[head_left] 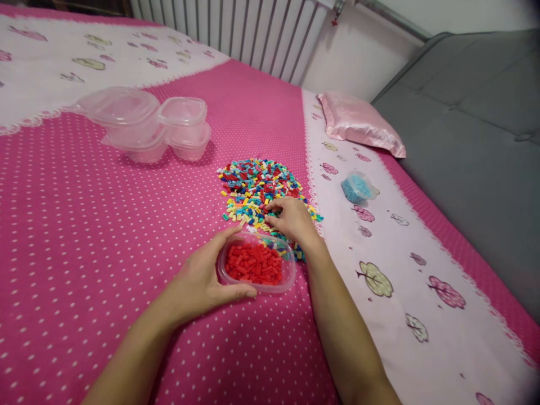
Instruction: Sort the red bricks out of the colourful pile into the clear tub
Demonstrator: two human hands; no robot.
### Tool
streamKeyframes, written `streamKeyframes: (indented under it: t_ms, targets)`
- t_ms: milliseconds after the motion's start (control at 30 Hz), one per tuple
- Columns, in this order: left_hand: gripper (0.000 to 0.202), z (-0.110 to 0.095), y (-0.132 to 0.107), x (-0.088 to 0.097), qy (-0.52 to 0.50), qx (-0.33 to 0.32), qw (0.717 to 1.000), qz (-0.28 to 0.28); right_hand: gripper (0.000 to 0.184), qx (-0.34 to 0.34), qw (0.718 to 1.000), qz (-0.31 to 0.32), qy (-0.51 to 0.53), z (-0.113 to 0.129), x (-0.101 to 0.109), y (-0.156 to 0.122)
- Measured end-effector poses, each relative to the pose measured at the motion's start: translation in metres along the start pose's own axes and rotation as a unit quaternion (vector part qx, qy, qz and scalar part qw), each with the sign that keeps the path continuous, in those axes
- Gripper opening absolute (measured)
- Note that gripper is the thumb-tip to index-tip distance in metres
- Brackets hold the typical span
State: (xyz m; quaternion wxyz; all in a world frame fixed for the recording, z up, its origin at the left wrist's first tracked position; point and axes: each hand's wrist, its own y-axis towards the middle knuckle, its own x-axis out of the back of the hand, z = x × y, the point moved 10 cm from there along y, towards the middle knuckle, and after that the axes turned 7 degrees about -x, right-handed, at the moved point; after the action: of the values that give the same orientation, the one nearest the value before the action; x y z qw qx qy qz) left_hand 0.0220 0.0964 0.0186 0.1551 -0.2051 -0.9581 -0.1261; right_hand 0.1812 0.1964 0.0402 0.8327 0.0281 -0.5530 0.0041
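Observation:
A clear plastic container (288, 277) sits on the pink dotted bedspread, partly filled with small red toy bricks (254, 264). My left hand (206, 275) grips its left side, thumb along the near rim and fingers at the far one. Just beyond it spreads a heap of mixed bricks (257, 183) in red, yellow, blue, green and white. Over the near right part of that heap is my right hand (291, 219), its thumb and fingers bent towards each other among the bricks. Whatever lies between those fingertips is too small to make out.
Stacked clear containers with lids (139, 126) stand at the far left. On the right, a small container of light blue bricks (356, 188) rests on the white printed strip. Behind it lie a pink satin pillow (358, 121) and a grey padded headboard (464, 107). A radiator (248, 34) lines the wall.

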Motion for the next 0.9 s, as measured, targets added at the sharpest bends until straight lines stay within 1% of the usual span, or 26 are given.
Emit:
streamKeyframes:
  t_ms: [300,433,567,733,800,867,900]
  targets:
    - [0.090,-0.001,0.000,-0.001,-0.010,-0.008,1.000,0.002,0.015,0.003,1.000,-0.004,-0.018,0.004,-0.002,0.001]
    - [0.090,-0.002,0.001,-0.001,-0.011,-0.009,1.000,0.002,0.012,0.010,1.000,-0.010,-0.006,0.006,-0.001,0.000]
    - [0.090,-0.001,0.002,-0.001,-0.007,-0.004,1.000,0.001,0.010,0.008,1.000,-0.013,0.018,0.002,0.002,0.000]
    - [0.090,0.000,0.001,0.000,-0.009,0.002,1.000,0.000,0.010,-0.008,0.996,-0.014,0.092,-0.010,0.013,0.000]
    - [0.089,0.001,0.000,0.000,-0.006,0.003,1.000,0.000,0.008,-0.014,0.990,-0.013,0.142,-0.014,0.017,0.001]
    - [0.089,0.001,0.000,0.000,-0.005,0.001,1.000,0.002,0.007,-0.026,0.972,0.004,0.235,-0.018,0.017,0.002]
    - [0.089,0.001,0.000,-0.001,-0.005,0.001,1.000,0.002,0.008,-0.038,0.955,0.019,0.295,-0.020,0.015,0.002]
